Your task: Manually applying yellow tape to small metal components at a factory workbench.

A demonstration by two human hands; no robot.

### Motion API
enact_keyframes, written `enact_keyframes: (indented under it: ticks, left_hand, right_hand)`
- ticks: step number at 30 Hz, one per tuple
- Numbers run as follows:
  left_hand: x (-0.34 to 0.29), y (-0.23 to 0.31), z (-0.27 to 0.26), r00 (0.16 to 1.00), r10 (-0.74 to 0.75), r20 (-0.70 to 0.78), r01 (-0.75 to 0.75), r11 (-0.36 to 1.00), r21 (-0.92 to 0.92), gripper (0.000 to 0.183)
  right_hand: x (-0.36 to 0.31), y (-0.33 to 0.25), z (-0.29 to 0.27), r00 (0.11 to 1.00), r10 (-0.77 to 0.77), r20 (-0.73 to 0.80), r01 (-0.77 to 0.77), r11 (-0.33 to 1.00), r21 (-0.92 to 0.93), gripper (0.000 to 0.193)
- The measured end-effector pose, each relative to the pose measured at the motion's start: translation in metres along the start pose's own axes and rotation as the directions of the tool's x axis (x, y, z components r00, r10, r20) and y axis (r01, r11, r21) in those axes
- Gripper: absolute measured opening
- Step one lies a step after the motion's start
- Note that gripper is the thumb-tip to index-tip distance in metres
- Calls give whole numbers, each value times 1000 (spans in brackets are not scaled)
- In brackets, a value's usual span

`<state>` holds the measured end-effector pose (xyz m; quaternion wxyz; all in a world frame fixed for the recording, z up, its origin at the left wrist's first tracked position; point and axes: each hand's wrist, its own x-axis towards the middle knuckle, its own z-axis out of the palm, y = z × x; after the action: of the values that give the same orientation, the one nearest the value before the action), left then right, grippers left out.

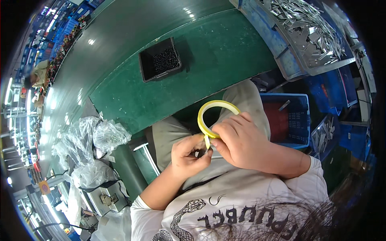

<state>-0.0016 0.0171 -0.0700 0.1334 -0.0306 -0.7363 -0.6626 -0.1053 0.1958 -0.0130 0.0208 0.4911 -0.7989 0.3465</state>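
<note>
Both hands met above the lap, the right hand [243, 140] grasping the lower right of a yellow tape roll [201, 119], whose ring tilted up toward the table. The left hand [189, 156] was curled just below it, fingertips drawn together beside a short tape strip [207, 141] that hung from the roll; whether they pinched the strip itself, I could not tell.

The near edge of the green table [225, 44] ran slantwise past the roll, with the knees under it and the roll just on the lap side. Room to move lay over the lap and upward across the green surface, as far as a black bin [141, 66] set well away from the hands.

Something small and dark showed between the left fingers, too little to name. Curled fingers hid part of the roll, loose hair [309, 215] blurred the lower right corner, and the far left dissolved into bent, tiny shapes.

Small black parts [166, 60] covered the bin's floor. At upper right, a large crate [276, 44] of metal pieces [309, 30] overhung that side; a blue basket [309, 120] stood beside the right knee, and clear plastic bags [110, 134] crowded the left.
</note>
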Motion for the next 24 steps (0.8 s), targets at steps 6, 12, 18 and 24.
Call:
enact_keyframes:
  ticks: [6, 12, 18, 24]
  left_hand:
    - [2, 2, 1, 1000, 8, -14, -8, 1000, -21, 38]
    - [1, 1, -1, 999, -23, 27, 24, 999, -40, 37]
    - [6, 6, 1, 998, 41, 49, -39, 999, -29, 37]
    - [5, 5, -3, 989, 103, 105, -106, 994, 25, 40]
  right_hand:
    - [0, 1, 0, 1000, -8, 18, 9, 999, -33, 26]
    - [1, 4, 0, 999, -14, 40, 16, 999, -49, 25]
    - [1, 5, 1, 1000, -8, 16, 8, 999, -51, 25]
    - [1, 4, 0, 999, -24, 28, 25, 999, -41, 25]
